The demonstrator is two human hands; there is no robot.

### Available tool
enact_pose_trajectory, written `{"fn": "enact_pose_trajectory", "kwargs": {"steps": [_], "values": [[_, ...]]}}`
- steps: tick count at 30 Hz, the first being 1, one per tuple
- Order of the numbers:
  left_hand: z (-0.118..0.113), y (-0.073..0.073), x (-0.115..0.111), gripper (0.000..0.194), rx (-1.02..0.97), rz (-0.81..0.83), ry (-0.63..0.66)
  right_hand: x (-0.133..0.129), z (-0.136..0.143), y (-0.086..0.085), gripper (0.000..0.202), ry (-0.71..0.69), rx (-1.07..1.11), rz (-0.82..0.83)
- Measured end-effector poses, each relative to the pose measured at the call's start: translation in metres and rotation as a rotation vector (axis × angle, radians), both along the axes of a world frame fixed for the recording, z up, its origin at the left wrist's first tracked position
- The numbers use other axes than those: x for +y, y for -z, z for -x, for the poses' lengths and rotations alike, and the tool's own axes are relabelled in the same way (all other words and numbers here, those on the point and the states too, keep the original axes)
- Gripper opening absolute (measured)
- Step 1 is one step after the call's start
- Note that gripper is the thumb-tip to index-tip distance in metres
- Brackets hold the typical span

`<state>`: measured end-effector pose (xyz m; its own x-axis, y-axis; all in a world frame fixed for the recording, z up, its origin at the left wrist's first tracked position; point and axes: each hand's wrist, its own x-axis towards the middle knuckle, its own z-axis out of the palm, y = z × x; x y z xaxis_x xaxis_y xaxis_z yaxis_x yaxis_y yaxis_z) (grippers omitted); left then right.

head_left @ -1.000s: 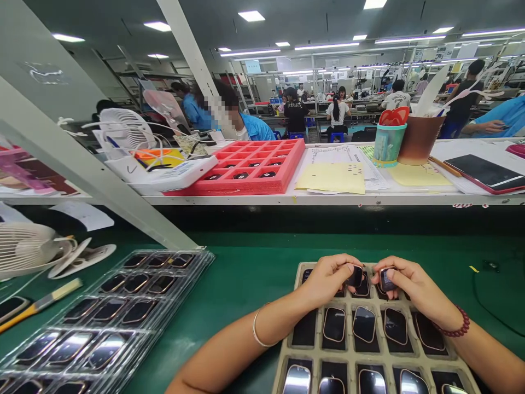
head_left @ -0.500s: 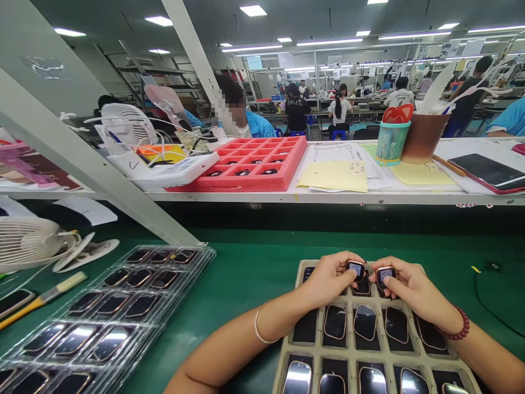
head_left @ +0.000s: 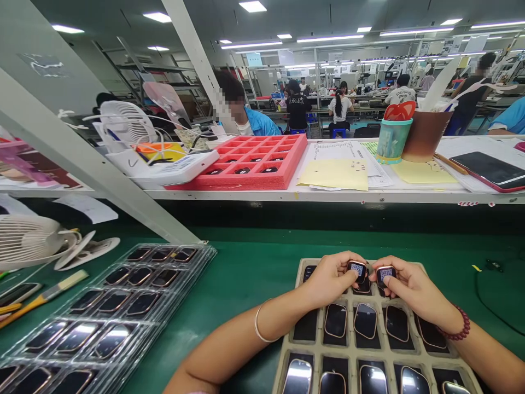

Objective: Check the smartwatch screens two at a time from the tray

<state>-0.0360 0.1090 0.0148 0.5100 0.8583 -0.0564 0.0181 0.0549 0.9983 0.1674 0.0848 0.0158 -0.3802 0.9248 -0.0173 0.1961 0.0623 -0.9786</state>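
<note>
My left hand point(head_left: 334, 276), with a bangle on the wrist, pinches a smartwatch face point(head_left: 357, 270) whose lit screen shows a QR code. Beside it my right hand point(head_left: 412, 284), wearing a dark red bead bracelet, grips a second smartwatch face point(head_left: 386, 274), also lit with a QR code. The two are held side by side, tilted up, over the far row of a beige compartment tray point(head_left: 350, 331). Dark-screened watch faces point(head_left: 335, 321) with gold rims lie in the tray's nearer compartments. Another watch face point(head_left: 362, 287) sits below and between my hands, partly hidden.
Stacked clear plastic trays point(head_left: 162, 323) of watch faces lie at left, by a paintbrush point(head_left: 61, 287) and a white fan point(head_left: 30, 241). On the shelf ahead stand a red foam tray point(head_left: 246, 186), papers, cups and a phone point(head_left: 490, 168). A slanted post point(head_left: 135, 200) crosses the left.
Both hands stay almost still, holding the same watch faces. The view shifts slightly. At the far left edge, a yellow item now shows near the brush handle.
</note>
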Motion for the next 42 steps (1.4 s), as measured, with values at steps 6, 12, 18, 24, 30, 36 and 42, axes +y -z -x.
{"fn": "enact_pose_trajectory", "kwargs": {"steps": [6,12,18,24,30,36,42], "values": [[-0.0004,0.0007,-0.0003,0.021,-0.004,-0.002,0.005,-0.0007,-0.0001,0.0005,0.020,-0.017,0.002,0.008],[-0.0008,0.0002,-0.0004,0.022,-0.009,0.007,0.026,-0.0014,0.0006,-0.0002,0.021,-0.030,-0.013,0.001],[0.0009,0.0015,-0.0009,0.023,-0.047,-0.017,0.064,0.0020,-0.0037,0.0031,0.023,0.000,-0.002,-0.033],[0.0018,0.0068,0.0018,0.038,0.053,-0.121,-0.006,-0.0021,-0.0013,0.0040,0.033,-0.054,-0.002,-0.093],[0.0023,0.0020,0.0013,0.020,0.057,-0.083,0.009,-0.0001,-0.0019,0.0028,0.022,-0.007,-0.058,-0.047],[0.0013,0.0001,0.0008,0.034,0.030,-0.066,-0.028,-0.0019,-0.0006,0.0023,0.023,-0.069,-0.041,-0.071],[-0.0001,-0.0019,-0.0005,0.030,0.023,-0.077,-0.043,-0.0039,0.0004,0.0004,0.033,-0.111,0.033,-0.001]]}}
